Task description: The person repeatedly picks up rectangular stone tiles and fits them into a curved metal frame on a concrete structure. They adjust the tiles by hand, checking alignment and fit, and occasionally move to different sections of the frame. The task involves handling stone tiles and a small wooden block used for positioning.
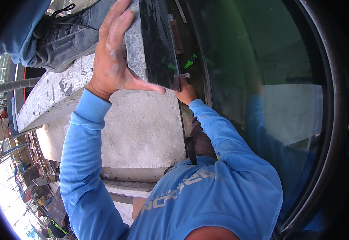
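A stone slab, probably granite, stands on edge, with a dark polished face and a rough speckled grey edge. My left hand bears against that grey edge, its fingers stretched along it and its thumb reaching under the lower end. At the slab's lower far corner is my right hand, its fingers curled at the corner and partly hidden. Beneath the slab lies a pale concrete block. Between the slab and the glass, a small bright green piece lies in the gap.
A large dark glass panel rises close on my right, reflecting my arm. Another person's dark shoe rests on a worn whitish ledge at upper left. Beyond the ledge, scaffolding and site materials show far below.
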`<state>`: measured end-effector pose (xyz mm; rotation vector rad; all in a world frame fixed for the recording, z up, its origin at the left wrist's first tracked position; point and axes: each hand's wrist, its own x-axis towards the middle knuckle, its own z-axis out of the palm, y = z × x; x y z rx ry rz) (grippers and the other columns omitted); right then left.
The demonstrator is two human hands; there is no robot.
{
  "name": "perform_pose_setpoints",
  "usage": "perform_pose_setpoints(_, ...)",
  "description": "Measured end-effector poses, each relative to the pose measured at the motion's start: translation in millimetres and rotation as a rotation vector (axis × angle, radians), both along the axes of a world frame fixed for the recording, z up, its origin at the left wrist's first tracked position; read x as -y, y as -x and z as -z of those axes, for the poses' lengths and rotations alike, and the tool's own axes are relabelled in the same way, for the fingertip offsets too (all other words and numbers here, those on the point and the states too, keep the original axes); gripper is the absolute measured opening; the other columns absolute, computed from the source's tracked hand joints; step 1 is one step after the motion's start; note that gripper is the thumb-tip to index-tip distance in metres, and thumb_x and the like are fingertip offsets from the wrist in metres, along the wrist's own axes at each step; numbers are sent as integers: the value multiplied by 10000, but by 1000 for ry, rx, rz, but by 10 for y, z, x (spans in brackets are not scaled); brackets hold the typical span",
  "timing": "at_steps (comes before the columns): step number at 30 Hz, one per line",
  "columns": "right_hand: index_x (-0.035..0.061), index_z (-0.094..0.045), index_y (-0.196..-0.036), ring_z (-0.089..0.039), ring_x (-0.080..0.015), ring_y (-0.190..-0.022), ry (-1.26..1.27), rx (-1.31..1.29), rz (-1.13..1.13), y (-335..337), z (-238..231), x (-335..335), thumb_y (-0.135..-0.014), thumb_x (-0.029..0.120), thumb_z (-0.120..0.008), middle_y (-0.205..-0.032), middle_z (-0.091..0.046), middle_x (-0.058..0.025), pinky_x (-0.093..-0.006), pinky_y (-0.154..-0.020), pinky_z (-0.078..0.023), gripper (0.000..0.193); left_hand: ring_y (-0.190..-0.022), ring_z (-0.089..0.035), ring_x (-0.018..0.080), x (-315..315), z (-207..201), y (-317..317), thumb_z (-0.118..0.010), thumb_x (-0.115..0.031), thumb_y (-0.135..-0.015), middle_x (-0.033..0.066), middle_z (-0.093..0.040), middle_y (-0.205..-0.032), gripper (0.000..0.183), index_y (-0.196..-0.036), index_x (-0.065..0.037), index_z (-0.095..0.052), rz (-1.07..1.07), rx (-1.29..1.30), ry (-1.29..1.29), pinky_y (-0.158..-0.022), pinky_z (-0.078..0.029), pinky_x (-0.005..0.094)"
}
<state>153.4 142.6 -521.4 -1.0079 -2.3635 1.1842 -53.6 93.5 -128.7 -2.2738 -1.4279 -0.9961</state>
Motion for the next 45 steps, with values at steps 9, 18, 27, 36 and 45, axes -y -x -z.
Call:
perform_pose_setpoints(9,-97,-360,-1478,-621,-520,-1116,33,24,-131,-9,-63,-53,-864,227,-716,-1336,-574,-345,-553,-934,-544,780,-1468,-374,483,145,-97,-87,-895,-781,-454,278,-317,-1613,1447,-1613,-217,-238,-71,12,31,-1185,-357,542)
perform_pose_setpoints(18,-47,-289,-1545,-521,-461,-1323,-45,77,-134,-149,87,-66,-854,233,-780,-1525,-421,-287,-479,-1056,-504,892,-1495,-331,470,82,-107,-141,-920,-752,-432,243,-284,-1641,1501,-1639,-248,-184,-58,24,85,-1211,-312,555)
perform_pose_setpoints(27,-95,-310,-1525,-598,-469,-1226,-95,174,-233,-157,141,-138,-929,444,-689,-1489,-450,-329,-485,-1029,-520,888,-1519,-254,475,107,-45,-74,-923,-768,-389,279,-202,-1654,1561,-1630,-213,-154,-59,-6,99,-1239,-225,561)
perform_pose_setpoints(36,-86,-306,-1522,-578,-443,-1265,-114,218,-263,-150,85,-153,-921,445,-704,-1454,-483,-313,-476,-1044,-511,895,-1510,-276,474,117,-61,-94,-926,-757,-404,283,-216,-1650,1553,-1634,-209,-152,-61,-6,93,-1237,-227,564)
perform_pose_setpoints(45,-78,-439,-1453,-576,-458,-1242,-145,-183,7,-95,98,33,-847,279,-751,-1393,-549,-298,-500,-1058,-476,769,-1495,-314,471,84,-79,-107,-905,-773,-436,279,-252,-1638,1509,-1629,-196,-185,-65,1,62,-1225,-261,562)
